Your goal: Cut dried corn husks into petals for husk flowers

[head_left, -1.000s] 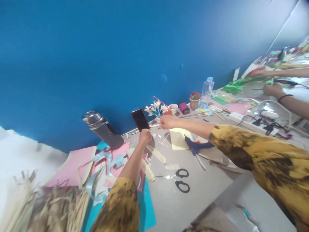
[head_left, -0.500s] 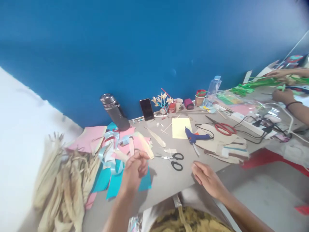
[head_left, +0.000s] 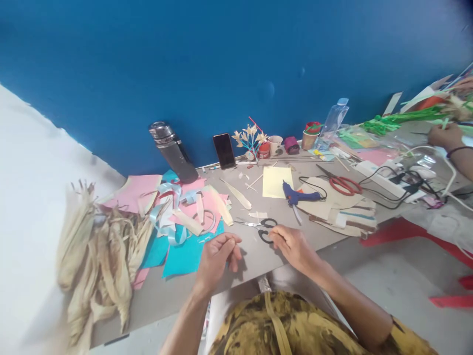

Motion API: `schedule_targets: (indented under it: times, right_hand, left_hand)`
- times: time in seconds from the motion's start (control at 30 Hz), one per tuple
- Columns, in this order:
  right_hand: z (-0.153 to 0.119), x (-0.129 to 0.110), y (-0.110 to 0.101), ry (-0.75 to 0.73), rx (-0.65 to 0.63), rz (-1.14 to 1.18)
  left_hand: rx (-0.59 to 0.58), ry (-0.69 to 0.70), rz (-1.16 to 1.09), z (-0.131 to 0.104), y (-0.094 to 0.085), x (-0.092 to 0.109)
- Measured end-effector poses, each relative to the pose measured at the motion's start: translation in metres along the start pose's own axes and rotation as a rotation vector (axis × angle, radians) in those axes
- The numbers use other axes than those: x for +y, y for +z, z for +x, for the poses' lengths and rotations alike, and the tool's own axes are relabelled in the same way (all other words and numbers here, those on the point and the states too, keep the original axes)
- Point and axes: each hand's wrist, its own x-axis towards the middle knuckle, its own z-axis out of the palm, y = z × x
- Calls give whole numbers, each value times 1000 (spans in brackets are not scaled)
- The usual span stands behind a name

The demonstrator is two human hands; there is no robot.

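My left hand (head_left: 220,256) is over the front part of the table, beside the blue paper (head_left: 185,254), its fingers curled together; whatever they hold, if anything, is too small to name. My right hand (head_left: 293,246) has its fingertips at the black handles of the small scissors (head_left: 264,225), fingers pressed together; whether they grip a handle cannot be made out. Behind the scissors lie a pale husk strip (head_left: 238,194) and a yellow paper square (head_left: 277,182). To their right is a blue glue gun (head_left: 298,195).
Dried husks (head_left: 107,261) hang over the left edge. A thermos (head_left: 173,153), phone (head_left: 223,150) and husk flowers (head_left: 250,138) stand along the wall. Red scissors (head_left: 343,185) and a power strip (head_left: 388,180) are right. Another person's hand (head_left: 445,135) is far right.
My right hand has moved left to the handles of the small scissors. My left hand has shifted right and toward me, off the coloured papers. The view has tilted slightly downward.
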Motion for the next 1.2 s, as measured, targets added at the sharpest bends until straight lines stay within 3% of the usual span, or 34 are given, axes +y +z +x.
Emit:
schedule_targets:
  times: [0.13,0.23,0.43,0.53,0.67,0.73,0.83,0.93,1.0,1.1,1.2]
  right_hand:
    - [25,-4,-4,96,73,-332]
    - [47,-6,-5,155,78,-450]
    - [73,2,6,215,-10,-356]
    - [71,0,5,96,104,-217]
    - [58,-11,-2,-208,233,-50]
    - [52,-17,-6,-337,256,26]
    - [45,-24,-10,-470,255,81]
    - [40,-30,-13,-514,234,105]
    - [37,-32,-14,-450,246,183]
    - [32,-31,-16,-183,207,499]
    - [27,-29,-16,55,-121,931]
  left_hand:
    - [10,51,102,14,2,17]
    - [26,89,103,20,6,18]
    - [146,121,16,24,12,-4]
    - [194,83,-77,26,9,-8]
    - [144,-41,-302,27,8,0]
    - [52,-161,-434,27,9,6]
    - [-179,-342,-569,24,15,16]
    - [-249,-362,-582,18,24,23]
    - [-165,-261,-535,13,31,25]
    - [-33,-67,-406,7,39,25]
    - [-6,71,-209,1,42,23]
